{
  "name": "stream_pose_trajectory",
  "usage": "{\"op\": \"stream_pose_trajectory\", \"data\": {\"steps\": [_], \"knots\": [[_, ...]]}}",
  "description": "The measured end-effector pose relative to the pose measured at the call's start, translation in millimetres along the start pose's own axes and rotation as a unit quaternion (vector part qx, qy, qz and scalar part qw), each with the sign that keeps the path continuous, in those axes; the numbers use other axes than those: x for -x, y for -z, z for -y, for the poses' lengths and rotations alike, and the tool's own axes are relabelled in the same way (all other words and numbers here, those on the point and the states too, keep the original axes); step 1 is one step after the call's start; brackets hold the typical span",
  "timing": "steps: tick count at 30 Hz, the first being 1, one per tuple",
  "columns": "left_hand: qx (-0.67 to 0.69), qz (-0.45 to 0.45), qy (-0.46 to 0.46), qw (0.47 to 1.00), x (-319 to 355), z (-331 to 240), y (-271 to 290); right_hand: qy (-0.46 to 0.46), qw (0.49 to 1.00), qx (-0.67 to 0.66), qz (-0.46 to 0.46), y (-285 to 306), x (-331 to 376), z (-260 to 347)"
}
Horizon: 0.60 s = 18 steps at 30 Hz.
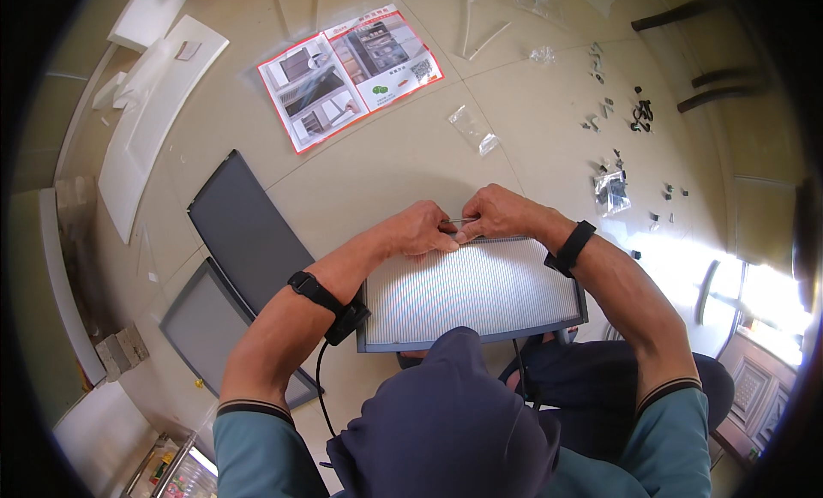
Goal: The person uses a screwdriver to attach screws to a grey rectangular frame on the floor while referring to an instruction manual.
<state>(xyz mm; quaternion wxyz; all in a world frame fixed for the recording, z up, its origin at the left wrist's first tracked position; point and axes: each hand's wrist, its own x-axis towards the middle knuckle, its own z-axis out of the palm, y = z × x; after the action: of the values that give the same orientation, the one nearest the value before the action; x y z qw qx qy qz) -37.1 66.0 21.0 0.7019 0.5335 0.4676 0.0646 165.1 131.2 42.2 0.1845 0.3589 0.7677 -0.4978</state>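
Observation:
A ribbed, translucent panel in a grey frame lies in front of me, close to my body. At its far edge my left hand and my right hand meet, fingers closed. Between them a thin metal rod shows, pinched from both sides; its exact kind is too small to tell. My left thumb presses near the frame's far bar. The fingertips partly cover that stretch of the frame. Each wrist carries a black strap, the left one with a dark cable.
Left of me lie a dark grey panel and a grey framed panel. Farther off are a printed leaflet, a small clear bag and white foam. To the right lie a bag of small parts and black fittings.

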Motion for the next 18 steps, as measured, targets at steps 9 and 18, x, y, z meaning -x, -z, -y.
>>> {"op": "stream_pose_trajectory", "data": {"steps": [9, 18], "knots": [[0.022, 0.002, 0.026, 0.999, -4, -2, -4, 0.017, 0.999, -0.029, -0.023, 6, 8, -7], [0.097, -0.045, 0.044, 0.993, 9, -2, -1, -0.068, 0.974, -0.212, -0.038, 40, 84, 27]]}}
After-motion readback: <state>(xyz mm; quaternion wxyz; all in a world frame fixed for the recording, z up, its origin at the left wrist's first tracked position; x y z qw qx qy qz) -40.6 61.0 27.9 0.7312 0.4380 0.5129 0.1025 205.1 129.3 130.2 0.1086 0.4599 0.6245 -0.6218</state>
